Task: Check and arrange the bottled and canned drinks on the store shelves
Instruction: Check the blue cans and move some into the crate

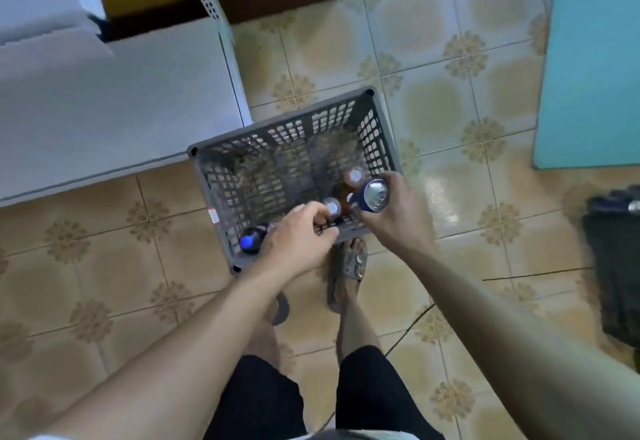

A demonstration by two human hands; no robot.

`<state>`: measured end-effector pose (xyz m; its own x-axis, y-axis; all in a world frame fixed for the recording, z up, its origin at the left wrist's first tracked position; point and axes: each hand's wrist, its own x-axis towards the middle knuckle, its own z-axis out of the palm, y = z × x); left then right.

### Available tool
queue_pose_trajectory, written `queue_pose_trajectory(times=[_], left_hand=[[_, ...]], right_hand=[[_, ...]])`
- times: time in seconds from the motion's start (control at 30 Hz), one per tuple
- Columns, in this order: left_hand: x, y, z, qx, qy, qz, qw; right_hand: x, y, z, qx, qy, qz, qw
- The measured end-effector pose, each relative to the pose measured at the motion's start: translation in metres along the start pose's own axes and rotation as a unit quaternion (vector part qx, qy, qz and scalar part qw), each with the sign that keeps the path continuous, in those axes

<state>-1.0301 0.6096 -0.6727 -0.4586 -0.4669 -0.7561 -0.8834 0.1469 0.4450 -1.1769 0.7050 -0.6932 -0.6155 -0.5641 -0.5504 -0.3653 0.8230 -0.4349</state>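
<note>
Right hand point(398, 218) grips blue can point(372, 195), axis tilted, top toward camera (over crate point(221, 180)); left hand point(298, 237) curled, hold unclear.

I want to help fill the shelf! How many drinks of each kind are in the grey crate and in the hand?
Blue can, in the right hand: 1
Brown bottles with pale caps: 2
Dark bottle with blue cap: 1
Total: 4
</note>
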Motion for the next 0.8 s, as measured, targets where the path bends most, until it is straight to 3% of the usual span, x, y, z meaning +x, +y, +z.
queue_pose_trajectory(times=[0.2,0.37,0.6,0.8], left_hand=[[0.123,-0.058,0.037,0.079,0.013,-0.053,0.995],[0.189,-0.113,0.046,0.127,0.020,-0.075,0.989],[0.215,-0.156,0.058,0.141,0.024,-0.077,0.987],[0.196,-0.146,0.053,0.133,0.020,-0.070,0.988]], right_hand=[[0.126,0.016,0.112,-0.121,-0.060,-0.113,0.984],[0.196,0.030,0.213,-0.227,-0.137,-0.157,0.951],[0.226,0.063,0.291,-0.269,-0.161,-0.114,0.943],[0.215,0.051,0.266,-0.223,-0.173,-0.075,0.956]])
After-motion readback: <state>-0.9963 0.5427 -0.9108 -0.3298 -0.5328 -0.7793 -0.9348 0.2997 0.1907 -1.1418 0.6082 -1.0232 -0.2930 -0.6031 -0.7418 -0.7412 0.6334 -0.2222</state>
